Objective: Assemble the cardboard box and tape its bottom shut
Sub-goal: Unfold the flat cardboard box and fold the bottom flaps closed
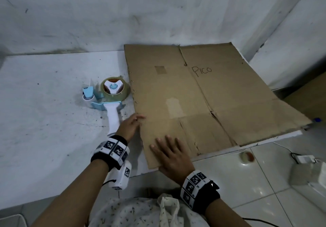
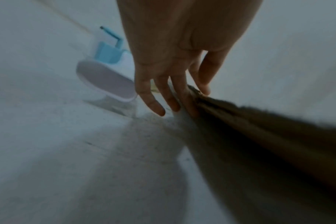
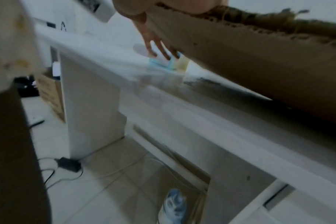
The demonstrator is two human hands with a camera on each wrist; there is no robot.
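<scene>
Your left hand pinches the flat box edge, right hand pressing flat; opening not begun; next, lift and square it.

dim, bluish light | wrist views blurred (head sharper) | edges bowed

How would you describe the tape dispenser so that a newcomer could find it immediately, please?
On the white table, look just left of the flattened cardboard box. The tape dispenser lies there, the only blue-and-white tool, with a clear tape roll and a white handle.
</scene>
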